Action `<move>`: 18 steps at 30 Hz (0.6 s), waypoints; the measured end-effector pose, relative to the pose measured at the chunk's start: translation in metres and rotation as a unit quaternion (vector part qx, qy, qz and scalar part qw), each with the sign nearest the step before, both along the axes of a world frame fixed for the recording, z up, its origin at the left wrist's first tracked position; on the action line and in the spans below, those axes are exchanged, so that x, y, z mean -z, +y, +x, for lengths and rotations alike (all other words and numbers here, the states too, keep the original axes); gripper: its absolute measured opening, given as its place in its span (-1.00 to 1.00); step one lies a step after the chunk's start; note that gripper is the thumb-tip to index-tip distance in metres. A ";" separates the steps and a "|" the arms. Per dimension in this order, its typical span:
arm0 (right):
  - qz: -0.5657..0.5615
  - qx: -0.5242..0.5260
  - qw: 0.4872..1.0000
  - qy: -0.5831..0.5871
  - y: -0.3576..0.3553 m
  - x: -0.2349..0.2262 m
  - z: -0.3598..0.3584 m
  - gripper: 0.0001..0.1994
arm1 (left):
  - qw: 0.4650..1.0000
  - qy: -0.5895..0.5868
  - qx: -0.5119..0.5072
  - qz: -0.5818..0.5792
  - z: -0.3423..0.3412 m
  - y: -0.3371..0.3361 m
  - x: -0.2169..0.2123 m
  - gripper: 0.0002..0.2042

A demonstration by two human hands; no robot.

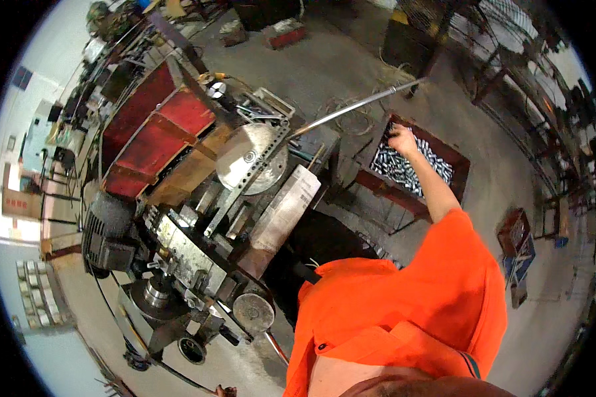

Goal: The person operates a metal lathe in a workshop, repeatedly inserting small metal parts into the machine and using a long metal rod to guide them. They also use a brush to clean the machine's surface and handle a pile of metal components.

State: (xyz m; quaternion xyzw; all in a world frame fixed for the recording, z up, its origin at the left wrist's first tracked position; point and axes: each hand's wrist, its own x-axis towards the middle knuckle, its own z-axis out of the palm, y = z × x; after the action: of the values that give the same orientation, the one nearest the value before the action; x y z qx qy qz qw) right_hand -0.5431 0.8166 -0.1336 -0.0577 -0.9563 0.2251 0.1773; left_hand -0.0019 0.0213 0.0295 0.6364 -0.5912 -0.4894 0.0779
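Small metal cylinders (438, 163) are heaped in a rusty box (461, 173), over whose far left corner the right hand (401, 140) is held with bent fingers; whether any piece is gripped cannot be told. At the lower edge, what appears to be part of the left hand (226, 392) is seen by a rod's end, its grip indeterminable. Between them, a greasy machine (184, 243) is fitted with a round metal plate (235, 162) and a red tray (155, 145)

Reddish bin (515, 225) just beside a blue bin (522, 264) at right, pale rack (41, 294) far left.
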 end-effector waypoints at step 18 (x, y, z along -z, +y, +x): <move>-0.451 -0.400 0.789 -0.119 -0.289 -0.214 0.046 -0.82 | 0.984 0.117 -0.016 -0.135 -0.012 0.042 -0.006 -0.78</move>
State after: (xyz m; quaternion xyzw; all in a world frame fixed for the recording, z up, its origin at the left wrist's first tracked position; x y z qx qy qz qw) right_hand -0.4976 0.5280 0.0803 0.2304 -0.6972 0.6728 -0.0903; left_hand -0.0140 0.0631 0.0351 0.5674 -0.6287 -0.4748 0.2396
